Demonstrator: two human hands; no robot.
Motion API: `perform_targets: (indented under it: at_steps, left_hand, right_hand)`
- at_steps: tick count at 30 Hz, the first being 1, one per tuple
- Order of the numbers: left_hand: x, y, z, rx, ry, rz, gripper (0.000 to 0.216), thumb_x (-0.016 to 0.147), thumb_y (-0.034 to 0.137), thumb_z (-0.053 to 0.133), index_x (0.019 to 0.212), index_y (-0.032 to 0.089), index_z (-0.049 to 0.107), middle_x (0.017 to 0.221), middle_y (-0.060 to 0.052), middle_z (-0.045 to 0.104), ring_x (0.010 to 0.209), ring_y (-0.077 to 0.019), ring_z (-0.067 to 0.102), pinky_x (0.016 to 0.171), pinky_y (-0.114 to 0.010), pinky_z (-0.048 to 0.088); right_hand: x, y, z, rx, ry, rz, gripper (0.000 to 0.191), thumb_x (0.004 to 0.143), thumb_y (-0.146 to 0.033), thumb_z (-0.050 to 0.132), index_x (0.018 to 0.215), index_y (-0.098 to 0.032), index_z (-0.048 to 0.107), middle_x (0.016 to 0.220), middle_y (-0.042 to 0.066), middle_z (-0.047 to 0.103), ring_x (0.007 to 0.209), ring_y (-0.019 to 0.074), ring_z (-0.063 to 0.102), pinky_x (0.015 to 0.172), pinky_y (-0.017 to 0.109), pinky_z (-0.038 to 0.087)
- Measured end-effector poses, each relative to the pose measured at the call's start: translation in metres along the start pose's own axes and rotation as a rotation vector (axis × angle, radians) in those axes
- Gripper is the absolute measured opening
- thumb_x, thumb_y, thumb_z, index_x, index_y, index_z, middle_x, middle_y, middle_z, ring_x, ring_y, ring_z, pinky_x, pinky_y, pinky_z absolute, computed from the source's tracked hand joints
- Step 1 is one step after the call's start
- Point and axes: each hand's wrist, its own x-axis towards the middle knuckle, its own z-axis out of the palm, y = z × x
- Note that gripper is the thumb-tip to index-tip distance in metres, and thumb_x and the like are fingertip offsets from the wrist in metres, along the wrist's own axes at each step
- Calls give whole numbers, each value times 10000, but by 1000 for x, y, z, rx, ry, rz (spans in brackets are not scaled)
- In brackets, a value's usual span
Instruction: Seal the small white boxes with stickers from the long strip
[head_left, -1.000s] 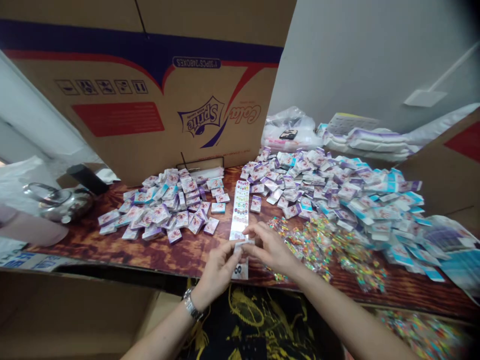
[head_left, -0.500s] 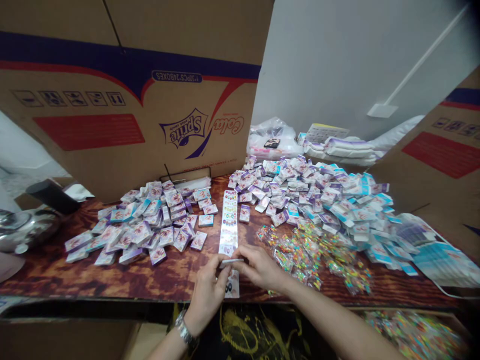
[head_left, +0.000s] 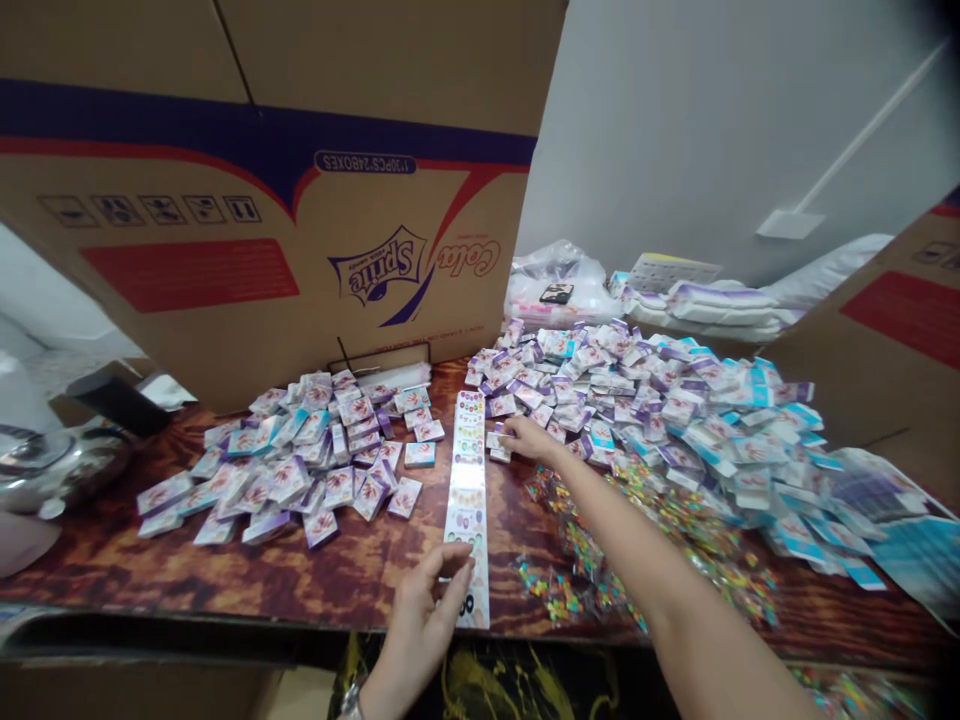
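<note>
A long white strip of coloured stickers [head_left: 468,490] lies lengthwise on the brown table [head_left: 225,570]. My left hand [head_left: 431,610] rests on the strip's near end, fingers pinched around a small piece I cannot make out. My right hand [head_left: 529,440] reaches across to the far side and its fingers close on a small purple and white box [head_left: 496,446] at the edge of the right pile [head_left: 660,400]. A second pile of the same small boxes [head_left: 300,460] lies left of the strip.
A large cardboard carton [head_left: 262,200] stands behind the left pile, another carton [head_left: 892,340] at the right. Small bags of colourful bits [head_left: 660,530] lie under my right forearm. A metal kettle [head_left: 45,470] sits far left. Plastic-wrapped packs [head_left: 712,300] lie at the back.
My right hand left the strip's near end and stretched forward to a small box by the right pile. My left hand stayed at the near end of the strip.
</note>
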Motion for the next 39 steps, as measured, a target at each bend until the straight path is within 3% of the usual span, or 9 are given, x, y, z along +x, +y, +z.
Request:
perform_targets:
  at_steps: [4,10,13,16,19,22,27,33,39]
  left_hand:
    - [2,6,-1,-42,-42,-41,294,788,405,616,970,175,638,890,-78,670,793,-189,619,701,-269,507]
    - [22,37,0,-207,-96,-35,411,781,382,639,1148,212,569,1200,-91,566,1109,-228,517,894,-324,452]
    - [27,47,9,-433,-354,-152,431,811,433,591,1178,209,558,1222,-111,550,1117,-244,517,881,-352,459]
    - [21,46,13,-549,-568,-292,409,791,500,584,1016,160,617,958,-116,637,854,-234,627,626,-303,520]
    - [12,40,3,-472,-433,-261,356,769,464,631,937,151,613,856,-79,621,723,-169,609,515,-220,486]
    - [4,36,-13,-331,-223,-199,367,771,416,643,1035,170,576,900,-58,597,763,-152,591,560,-215,502]
    - [-2,40,-17,-187,-144,-97,407,771,386,637,1103,171,545,954,-59,597,825,-172,586,665,-275,532]
    - [-3,34,-6,-126,-250,-39,429,774,363,626,1145,170,528,1032,-83,598,848,-187,580,687,-291,524]
    - [-3,18,-13,11,-188,124,468,747,285,660,1184,195,520,1142,-100,587,1046,-233,550,906,-346,439]
  right_hand:
    - [-30,-3,-16,-20,59,-66,141,851,-210,550,810,-97,623,825,68,606,828,185,558,770,325,437]
    - [-106,-49,-63,96,-1,-364,130,868,-283,541,839,-183,619,831,15,579,829,135,535,772,272,425]
    - [-130,-85,-73,215,-146,-600,99,868,-263,550,893,-198,621,927,22,565,847,108,543,756,242,449]
    - [-137,-101,-69,291,-228,-670,87,859,-259,560,889,-204,620,972,26,567,855,103,553,745,235,465]
    - [-134,-84,-52,397,-52,-451,144,869,-318,533,883,-195,608,980,36,588,837,118,567,716,251,475]
    - [-131,-49,-22,386,238,84,206,873,-367,502,903,-184,593,828,22,629,725,126,579,636,238,466]
    - [-125,-8,35,276,304,395,212,880,-280,444,981,-136,562,664,28,628,548,140,568,495,230,399]
    - [-113,-4,51,87,325,517,113,752,-272,614,757,-162,590,659,55,628,648,198,591,551,250,342]
    - [-114,-22,39,16,319,374,74,756,-238,611,737,-176,575,711,40,617,705,188,578,595,246,352]
